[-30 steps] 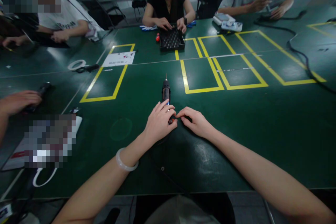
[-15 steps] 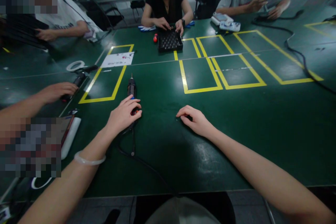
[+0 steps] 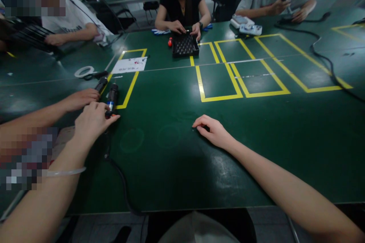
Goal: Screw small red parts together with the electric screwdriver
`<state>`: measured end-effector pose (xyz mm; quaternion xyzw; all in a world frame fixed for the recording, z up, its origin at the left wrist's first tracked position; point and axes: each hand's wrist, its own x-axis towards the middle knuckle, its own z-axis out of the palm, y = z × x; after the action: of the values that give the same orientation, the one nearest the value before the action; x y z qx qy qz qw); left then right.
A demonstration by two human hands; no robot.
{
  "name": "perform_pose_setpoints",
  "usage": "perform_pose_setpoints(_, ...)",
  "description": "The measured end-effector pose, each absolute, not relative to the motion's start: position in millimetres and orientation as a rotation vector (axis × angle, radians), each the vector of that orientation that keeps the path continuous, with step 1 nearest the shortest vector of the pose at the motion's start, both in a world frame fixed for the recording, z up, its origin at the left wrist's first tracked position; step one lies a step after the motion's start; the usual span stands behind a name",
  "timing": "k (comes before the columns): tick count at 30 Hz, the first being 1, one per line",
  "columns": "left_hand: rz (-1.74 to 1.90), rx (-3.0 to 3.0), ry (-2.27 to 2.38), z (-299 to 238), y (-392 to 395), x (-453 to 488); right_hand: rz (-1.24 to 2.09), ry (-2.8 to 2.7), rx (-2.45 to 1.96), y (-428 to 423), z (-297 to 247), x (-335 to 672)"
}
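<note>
My left hand [image 3: 92,120] reaches far left over the green table [image 3: 176,152] with its fingers closed on the rear end of a black electric screwdriver [image 3: 112,97] that lies flat, tip pointing away; its black cable [image 3: 121,182] trails back to the near edge. A second black screwdriver [image 3: 101,84] lies just beside it, under the hand [image 3: 81,98] of the person on my left. My right hand [image 3: 213,131] rests on the table near the middle, fingers curled down in a loose pinch; what it holds, if anything, is too small to make out.
Yellow tape rectangles [image 3: 242,72] mark the table. A white tape roll [image 3: 84,71] and a paper sheet [image 3: 129,64] lie at the left. Across, a person's hands work at a black tray [image 3: 185,45]. At the far right are white devices [image 3: 246,24] and a black cable [image 3: 325,57].
My left hand has slid the screwdriver from the table's middle far to the left, next to the neighbour's tool. My right hand has stayed put.
</note>
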<state>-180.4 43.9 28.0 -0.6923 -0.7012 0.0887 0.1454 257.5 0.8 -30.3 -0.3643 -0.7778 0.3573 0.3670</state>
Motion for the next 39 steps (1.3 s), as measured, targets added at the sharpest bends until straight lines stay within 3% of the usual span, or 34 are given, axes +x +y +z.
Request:
perform_pose_setpoints(12, 0.322, -1.765, -2.166, 45, 35, -141, 0.923, -1.999, -0.956, 1, -33, 257)
perform_pose_setpoints(15, -0.028, -1.955, -2.338, 46, 35, -119, 0.937, -1.985, -1.000, 0, -31, 256)
perform_pose_setpoints(19, -0.929, -2.678, -2.453, 33, 27, -60, 0.969, -1.970, -1.000, -1, -29, 256)
perform_pose_setpoints(22, -1.224, -2.968, -2.610, 25, 14, -11, 1.059, -1.934, -1.007, -1, -27, 256)
perform_pose_setpoints(25, -1.221, -3.228, -2.648, 22, 3, 21, 1.185, -1.896, -1.022, 0, -25, 256)
perform_pose_setpoints(29, -1.036, -3.415, -2.346, 16, -4, 32, 1.186, -1.932, -1.018, 0, -23, 255)
perform_pose_setpoints(39, -0.779, -3.171, -1.473, 3, -21, 36, 1.191, -1.905, -0.981, -3, -24, 246)
